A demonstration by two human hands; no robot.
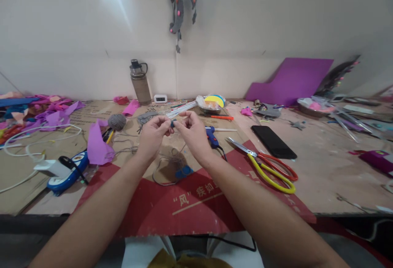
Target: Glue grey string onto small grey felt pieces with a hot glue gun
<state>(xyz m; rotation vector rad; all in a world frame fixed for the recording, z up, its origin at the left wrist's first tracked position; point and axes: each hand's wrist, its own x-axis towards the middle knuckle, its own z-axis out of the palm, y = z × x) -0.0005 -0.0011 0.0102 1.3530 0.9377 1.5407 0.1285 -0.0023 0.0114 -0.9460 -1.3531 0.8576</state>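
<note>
My left hand and my right hand meet above the middle of the table. Their fingertips pinch a small dark blue piece, which looks like felt; most of it is hidden by the fingers. Below them, blue felt cutouts lie on the red and brown cardboard. Loose grey yarn curls beside the cutouts, and a grey yarn ball sits to the left. Just right of my right hand lies a blue hot glue gun.
Scissors with red and yellow handles and a black phone lie at right. A power strip with cables and a pile of felt scraps occupy the left. A bottle and a metal bowl stand toward the back wall.
</note>
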